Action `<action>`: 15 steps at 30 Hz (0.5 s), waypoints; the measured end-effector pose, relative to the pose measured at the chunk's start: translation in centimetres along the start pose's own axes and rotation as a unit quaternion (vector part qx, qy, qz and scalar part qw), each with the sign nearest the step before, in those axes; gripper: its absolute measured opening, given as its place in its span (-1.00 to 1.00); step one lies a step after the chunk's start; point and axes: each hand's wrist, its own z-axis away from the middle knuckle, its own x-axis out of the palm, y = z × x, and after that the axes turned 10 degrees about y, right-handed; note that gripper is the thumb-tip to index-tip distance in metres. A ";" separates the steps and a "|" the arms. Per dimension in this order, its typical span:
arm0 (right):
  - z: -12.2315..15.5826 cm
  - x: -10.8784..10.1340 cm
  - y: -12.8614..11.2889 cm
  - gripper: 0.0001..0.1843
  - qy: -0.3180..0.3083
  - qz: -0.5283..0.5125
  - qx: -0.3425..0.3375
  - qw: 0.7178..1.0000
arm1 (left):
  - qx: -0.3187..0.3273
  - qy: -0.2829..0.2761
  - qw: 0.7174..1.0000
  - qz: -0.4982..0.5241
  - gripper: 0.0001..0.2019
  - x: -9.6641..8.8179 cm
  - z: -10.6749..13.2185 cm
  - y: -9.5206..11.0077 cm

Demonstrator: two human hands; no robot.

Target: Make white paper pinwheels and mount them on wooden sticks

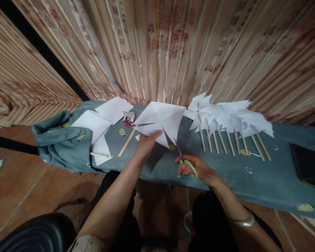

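Observation:
My left hand (pixel 147 140) pinches a white paper square (pixel 170 117) near its middle and keeps it raised over the cloth. Slits run inward from its corners, so its flaps stand apart. In my right hand (pixel 195 167) is a pair of scissors (pixel 188 165) with light green handles, fingers through the loops. The scissor blades point up and away, their tips beside the lower right slit of the paper. Wooden sticks (pixel 126 145) lie just left of the paper, partly behind it. A small red and white box (pixel 129 118) of shiny pins stands open beyond them.
Several finished paper pinwheels (pixel 220 117) on wooden sticks lie in a row at the right. More white paper sheets (pixel 93 124) rest at the left. A dark tablet-like object (pixel 308 166) sits on the grey-green cloth (pixel 280 147) far right. A patterned curtain (pixel 170 52) hangs behind.

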 end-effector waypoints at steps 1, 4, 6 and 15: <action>0.2 -0.5 -0.2 -0.45 -0.005 0.006 0.002 1.000 | 0.002 0.003 1.000 0.004 -0.55 -0.1 -0.2 0.1; 0.7 -2.0 -0.4 -0.44 0.036 0.001 -0.027 0.999 | 0.001 0.002 1.000 0.005 -0.53 -0.5 -0.3 0.5; 0.7 -2.8 -0.4 -0.45 0.108 -0.032 -0.067 0.991 | -0.006 -0.008 1.000 -0.015 -0.55 -0.8 -0.1 0.7; -0.6 -4.3 -1.1 -0.46 0.261 -0.209 -0.102 0.937 | -0.094 -0.106 0.982 -0.122 -0.66 -1.3 1.9 0.2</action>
